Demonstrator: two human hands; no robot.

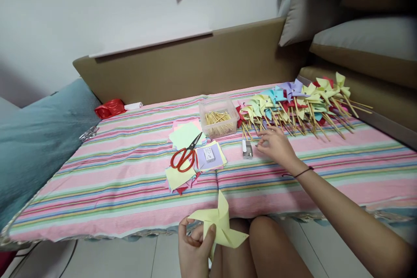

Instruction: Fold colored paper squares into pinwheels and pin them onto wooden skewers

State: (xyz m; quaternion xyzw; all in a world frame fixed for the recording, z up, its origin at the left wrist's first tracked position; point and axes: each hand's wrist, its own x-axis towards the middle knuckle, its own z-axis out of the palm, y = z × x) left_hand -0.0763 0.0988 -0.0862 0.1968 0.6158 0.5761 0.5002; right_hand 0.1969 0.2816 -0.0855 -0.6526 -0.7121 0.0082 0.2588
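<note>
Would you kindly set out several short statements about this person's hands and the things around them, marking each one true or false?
1. The left hand holds a pale-yellow paper pinwheel. True.
2. A clear plastic box holds wooden sticks. True.
3. The red-handled metal scissors lie inside that box. False: the scissors lie across coloured paper sheets.
4. The right hand is beside a small silver-and-white object. True.
5. Every pinwheel on a stick is red. False: the stick-mounted paper pinwheels include purple, blue and yellow.
</note>
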